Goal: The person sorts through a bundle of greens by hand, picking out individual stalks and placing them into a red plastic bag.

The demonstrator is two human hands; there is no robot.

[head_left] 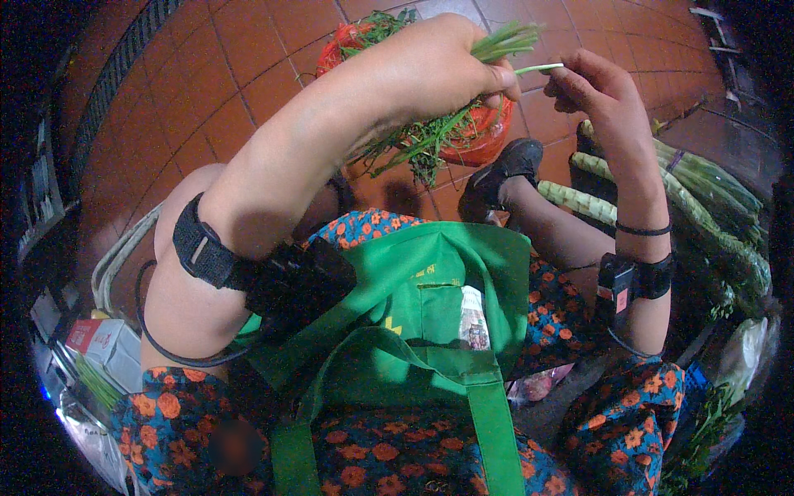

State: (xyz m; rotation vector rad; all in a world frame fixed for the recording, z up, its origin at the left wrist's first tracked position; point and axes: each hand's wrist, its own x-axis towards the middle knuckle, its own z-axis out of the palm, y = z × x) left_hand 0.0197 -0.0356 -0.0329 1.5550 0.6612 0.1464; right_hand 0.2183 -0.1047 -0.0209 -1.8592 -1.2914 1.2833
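Observation:
My left hand (477, 71) is closed around a bunch of thin green stems (510, 41) above the floor. One stem with a white end (539, 67) juts out from that grip to the right. At its white tip are the bent fingers of my right hand (592, 84); whether they pinch it is unclear. Beneath my left forearm stands a red plastic bag (487, 133), with loose leafy greens (428, 139) spilling over its side. More greens (388, 28) show at its far edge. The forearm hides the bag's middle.
A green cloth bag (428, 248) with straps covers my lap. Celtuce stems (577, 201) and a banded bundle of green stalks (713, 173) lie at the right. A white and red box (108, 347) stands at the left, beside thin green stalks (96, 381). Tiles (260, 62) pave the floor.

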